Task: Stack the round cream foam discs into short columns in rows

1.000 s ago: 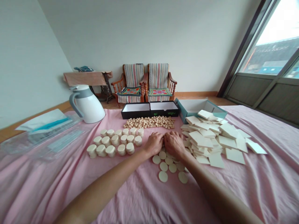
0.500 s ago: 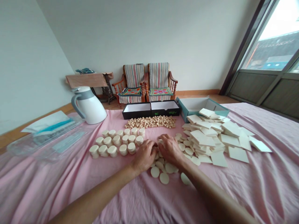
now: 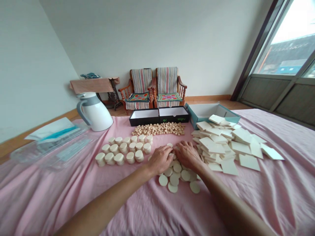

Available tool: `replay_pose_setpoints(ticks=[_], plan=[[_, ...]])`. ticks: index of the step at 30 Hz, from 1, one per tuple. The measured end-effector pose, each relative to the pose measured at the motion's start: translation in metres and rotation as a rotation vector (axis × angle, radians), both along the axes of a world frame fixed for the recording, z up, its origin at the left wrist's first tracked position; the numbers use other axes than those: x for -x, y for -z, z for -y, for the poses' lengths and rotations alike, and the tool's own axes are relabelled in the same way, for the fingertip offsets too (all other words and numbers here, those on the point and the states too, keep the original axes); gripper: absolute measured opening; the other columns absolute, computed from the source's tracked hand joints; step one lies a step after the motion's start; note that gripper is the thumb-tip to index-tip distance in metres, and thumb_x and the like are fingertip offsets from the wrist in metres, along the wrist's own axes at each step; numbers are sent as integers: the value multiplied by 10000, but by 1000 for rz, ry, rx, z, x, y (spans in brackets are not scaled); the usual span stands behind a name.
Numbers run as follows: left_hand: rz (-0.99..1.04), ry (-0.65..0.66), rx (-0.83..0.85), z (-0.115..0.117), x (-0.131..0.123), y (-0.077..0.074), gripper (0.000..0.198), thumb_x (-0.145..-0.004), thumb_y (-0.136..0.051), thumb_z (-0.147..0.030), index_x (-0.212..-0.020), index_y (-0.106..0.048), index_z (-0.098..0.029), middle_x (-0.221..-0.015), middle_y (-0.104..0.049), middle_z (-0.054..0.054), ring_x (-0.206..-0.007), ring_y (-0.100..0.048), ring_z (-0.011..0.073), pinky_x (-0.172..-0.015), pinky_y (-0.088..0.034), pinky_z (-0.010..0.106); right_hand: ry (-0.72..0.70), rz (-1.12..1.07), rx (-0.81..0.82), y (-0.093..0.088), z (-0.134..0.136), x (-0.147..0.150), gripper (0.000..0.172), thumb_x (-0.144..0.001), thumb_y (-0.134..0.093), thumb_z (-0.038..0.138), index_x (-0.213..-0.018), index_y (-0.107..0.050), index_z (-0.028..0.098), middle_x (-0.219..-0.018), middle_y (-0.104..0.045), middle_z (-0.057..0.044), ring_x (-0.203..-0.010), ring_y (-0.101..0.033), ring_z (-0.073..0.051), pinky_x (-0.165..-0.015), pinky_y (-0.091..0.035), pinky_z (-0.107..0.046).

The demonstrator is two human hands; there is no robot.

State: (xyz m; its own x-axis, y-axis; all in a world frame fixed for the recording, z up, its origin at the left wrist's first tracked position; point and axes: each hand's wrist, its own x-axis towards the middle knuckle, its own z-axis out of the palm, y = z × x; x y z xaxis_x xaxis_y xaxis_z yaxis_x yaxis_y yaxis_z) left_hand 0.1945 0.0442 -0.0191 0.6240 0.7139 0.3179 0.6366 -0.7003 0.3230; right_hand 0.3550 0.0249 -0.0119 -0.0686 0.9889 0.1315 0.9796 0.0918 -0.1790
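Observation:
My left hand [image 3: 161,159] and my right hand [image 3: 188,154] lie palm down, side by side, on a loose pile of flat cream round discs [image 3: 176,178] on the pink cloth [image 3: 137,203]. The left hand's fingers are curled over discs at the pile's far side. The right hand's fingers lie fairly flat on discs beside them. Left of my hands, short stacks of the same discs [image 3: 123,151] stand in rows. Right of my hands lies a heap of cream square tiles [image 3: 228,142].
A patch of small wooden beads [image 3: 158,128] lies behind the discs, with an open black box [image 3: 158,115] and a teal box [image 3: 209,111] beyond. A white jug [image 3: 94,111] and a clear plastic case [image 3: 49,144] are at the left. Two striped chairs [image 3: 154,87] stand against the wall.
Both hands drew toward me over the loose discs, then shifted a little away and right again. The scattered discs now sit in a tighter cluster under and in front of my hands.

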Motion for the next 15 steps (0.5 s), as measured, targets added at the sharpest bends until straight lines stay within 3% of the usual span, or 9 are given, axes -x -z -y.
replay_pose_setpoints(ticks=[7, 10, 15], plan=[[110, -8, -11, 25, 29, -9, 273, -910, -446, -258, -1148, -558, -185, -1117, -626, 73, -1064, -557, 201, -946, -445, 363, -74, -174, 5, 5, -2, -2, 322, -840, -478, 305, -1124, -604, 221, -1185, -579, -95, -1059, -494, -250, -864, -352, -380], [204, -21, -93, 39, 49, -13, 261, -910, -425, -218, -1139, -545, -180, -1056, -620, 83, -1023, -556, 199, -910, -455, 364, -64, -242, -50, 4, -9, -6, 337, -793, -514, 209, -1113, -619, 217, -1174, -602, -80, -1065, -518, -229, -896, -350, -364], [402, -12, -282, 51, 81, -15, 211, -875, -438, -122, -1046, -550, -174, -940, -625, 75, -920, -579, 178, -826, -478, 316, -244, -257, -64, 4, -35, -2, 402, -713, -511, 54, -1076, -648, 161, -1083, -653, -87, -1050, -551, -180, -908, -377, -264]])
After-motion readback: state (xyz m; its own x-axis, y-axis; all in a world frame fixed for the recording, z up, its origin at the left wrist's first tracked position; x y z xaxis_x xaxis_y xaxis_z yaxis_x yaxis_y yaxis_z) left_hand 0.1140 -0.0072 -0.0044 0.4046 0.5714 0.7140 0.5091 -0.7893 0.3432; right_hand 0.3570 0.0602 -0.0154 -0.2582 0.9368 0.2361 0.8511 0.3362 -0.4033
